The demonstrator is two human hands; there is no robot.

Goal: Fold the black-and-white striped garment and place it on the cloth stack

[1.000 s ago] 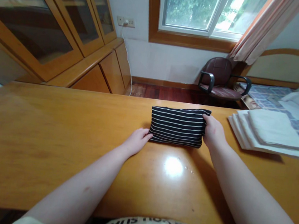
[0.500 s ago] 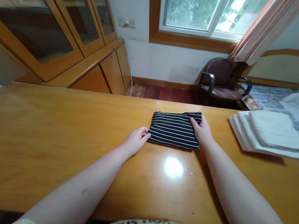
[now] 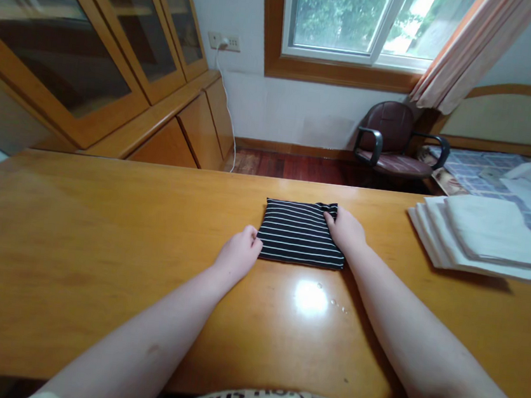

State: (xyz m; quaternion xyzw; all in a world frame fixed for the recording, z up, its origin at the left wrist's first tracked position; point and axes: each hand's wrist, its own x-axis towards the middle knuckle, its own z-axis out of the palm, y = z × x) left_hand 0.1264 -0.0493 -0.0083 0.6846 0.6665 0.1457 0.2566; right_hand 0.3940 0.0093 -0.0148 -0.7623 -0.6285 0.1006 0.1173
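Striped cloth: a black cloth with thin white stripes (image 3: 300,233), folded into a small flat rectangle, lies on my wooden table (image 3: 72,253) at about 12 o'clock from me, a little past the table's middle.

My left hand: my left hand (image 3: 237,254) sits at the cloth's 8 o'clock corner, fingers curled in loosely, the fingertips touching the cloth's near left edge. I cannot tell whether they pinch the fabric or only press against it.

My right hand: my right hand (image 3: 345,230) lies at the cloth's 3 o'clock side, fingers bent and narrow, the tips on the far right corner of the fold. Whether any fabric is gripped under them is hidden from me.

Table: bare and glossy around the cloth, with a bright glare spot at 6 o'clock from it, between my forearms.

White stack: a pile of folded white cloths (image 3: 479,239) rests at 2 o'clock on the table's right end, well apart from the striped one.

Room beyond: a dark armchair (image 3: 389,143) at 1 o'clock under the window (image 3: 348,17); glass-fronted wooden cabinets (image 3: 85,51) run along 10 o'clock.
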